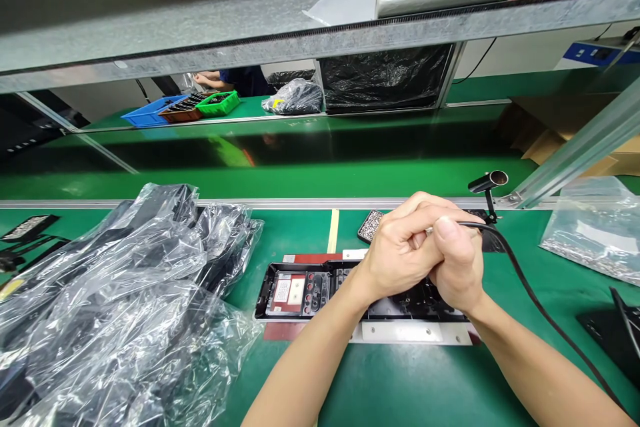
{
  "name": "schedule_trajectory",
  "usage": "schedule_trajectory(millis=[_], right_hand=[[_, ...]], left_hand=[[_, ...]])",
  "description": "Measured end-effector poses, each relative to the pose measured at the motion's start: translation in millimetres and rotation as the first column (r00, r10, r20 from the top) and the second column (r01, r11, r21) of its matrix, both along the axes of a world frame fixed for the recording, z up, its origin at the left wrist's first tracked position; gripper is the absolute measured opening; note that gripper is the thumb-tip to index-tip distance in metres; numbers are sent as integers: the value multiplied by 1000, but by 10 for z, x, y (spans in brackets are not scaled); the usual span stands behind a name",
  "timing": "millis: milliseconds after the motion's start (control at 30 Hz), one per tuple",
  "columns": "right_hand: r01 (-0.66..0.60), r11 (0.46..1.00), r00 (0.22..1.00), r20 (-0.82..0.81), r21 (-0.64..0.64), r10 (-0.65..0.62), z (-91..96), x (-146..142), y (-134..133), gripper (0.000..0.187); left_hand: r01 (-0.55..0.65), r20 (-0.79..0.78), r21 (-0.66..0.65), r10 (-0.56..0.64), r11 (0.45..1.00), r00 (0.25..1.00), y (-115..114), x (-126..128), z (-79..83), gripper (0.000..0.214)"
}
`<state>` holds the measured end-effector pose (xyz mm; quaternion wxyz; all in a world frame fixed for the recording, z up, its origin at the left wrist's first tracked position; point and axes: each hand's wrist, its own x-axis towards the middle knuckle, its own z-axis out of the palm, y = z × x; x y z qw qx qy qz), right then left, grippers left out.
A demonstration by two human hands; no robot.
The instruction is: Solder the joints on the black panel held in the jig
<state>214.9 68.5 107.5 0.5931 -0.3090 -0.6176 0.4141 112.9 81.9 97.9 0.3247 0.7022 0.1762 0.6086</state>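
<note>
My right hand [457, 273] is closed around a corded tool whose body is hidden by the fingers. Its black cable [525, 287] leaves the hand and runs down to the lower right. Pressed against it, my left hand [405, 243] has its fingers pinched together, and what they hold is hidden. Both hands are above a long black plastic housing [323, 290], which lies open side up in a fixture with a white metal strip [400, 331]. Behind my left hand sits a small black tray of tiny metal screws [370, 225].
Plastic-bagged black parts [125, 307] are heaped on the left. A black tube holder [487, 181] stands behind my hands, with a clear bag of small metal pieces [595, 233] at right. Overhead runs a metal shelf [200, 47]. Across the bench, another person's hand [205, 80] shows near bins.
</note>
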Motion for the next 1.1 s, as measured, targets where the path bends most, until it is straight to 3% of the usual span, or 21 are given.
schedule_trajectory(millis=[1100], right_hand=[[32, 999, 1000, 1, 21, -32, -71, 5, 12, 45]], left_hand=[[13, 19, 16, -14, 1000, 1000, 5, 21, -6, 25]])
